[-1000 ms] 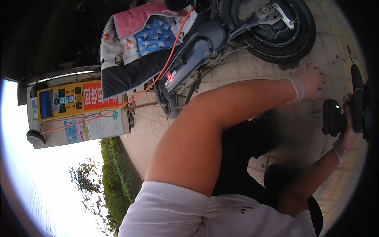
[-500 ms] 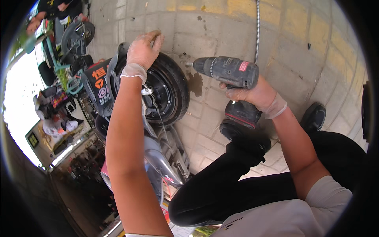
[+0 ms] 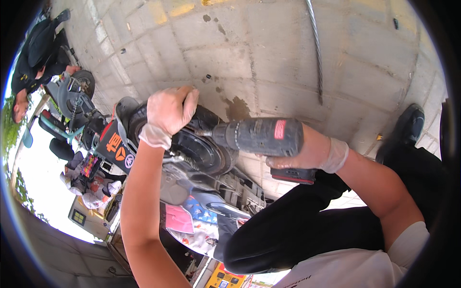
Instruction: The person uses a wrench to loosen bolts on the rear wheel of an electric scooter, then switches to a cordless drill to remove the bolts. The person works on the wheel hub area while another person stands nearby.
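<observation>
My left hand [image 3: 170, 108], in a translucent glove, is curled over the top of the scooter's rear wheel [image 3: 197, 149]; what its fingertips grip is partly hidden. My right hand [image 3: 312, 144], also gloved, holds a black cordless drill [image 3: 259, 134] level, its chuck end pointing left at the wheel hub, just right of my left hand. Whether the bit touches the wheel is hard to tell. Below the wheel lies the scooter body with a quilted pink and blue apron [image 3: 180, 216] on it.
A co-worker [image 3: 36, 62] in dark clothes is at another scooter [image 3: 79, 89] at the upper left. A long steel rod or cable [image 3: 317, 53] lies on the pavement [image 3: 216, 48]. My black shoe [image 3: 408, 122] is at the right. Bags [image 3: 96, 187] stand behind the scooters.
The view has swung onto the wheel. Since half a second ago my right hand has brought the drill lower and left, up to the wheel; my left hand stays on top of it.
</observation>
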A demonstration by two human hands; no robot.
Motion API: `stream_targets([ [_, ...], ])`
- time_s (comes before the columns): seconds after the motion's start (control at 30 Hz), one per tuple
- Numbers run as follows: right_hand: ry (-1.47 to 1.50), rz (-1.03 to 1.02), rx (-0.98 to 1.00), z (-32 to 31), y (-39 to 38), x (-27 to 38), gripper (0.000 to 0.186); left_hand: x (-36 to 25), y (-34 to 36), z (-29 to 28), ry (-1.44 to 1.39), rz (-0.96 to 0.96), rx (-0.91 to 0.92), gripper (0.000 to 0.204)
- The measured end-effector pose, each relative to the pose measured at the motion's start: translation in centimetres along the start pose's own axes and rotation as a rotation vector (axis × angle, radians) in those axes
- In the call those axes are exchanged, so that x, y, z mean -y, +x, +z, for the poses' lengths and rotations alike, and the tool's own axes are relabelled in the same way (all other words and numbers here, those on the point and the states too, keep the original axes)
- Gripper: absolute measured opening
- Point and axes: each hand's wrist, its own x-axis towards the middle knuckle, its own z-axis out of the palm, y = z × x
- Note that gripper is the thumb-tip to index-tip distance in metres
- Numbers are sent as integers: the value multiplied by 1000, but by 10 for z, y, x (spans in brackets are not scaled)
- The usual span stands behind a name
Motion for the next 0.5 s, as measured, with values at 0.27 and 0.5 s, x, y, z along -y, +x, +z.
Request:
stream_targets([
  [0.27,31,78,-6,5,19,-7,40,16,8,10,28,73,-8,21],
  [0.5,199,110,0,-1,38,-4,35,22,14,13,10,134,-120,26],
])
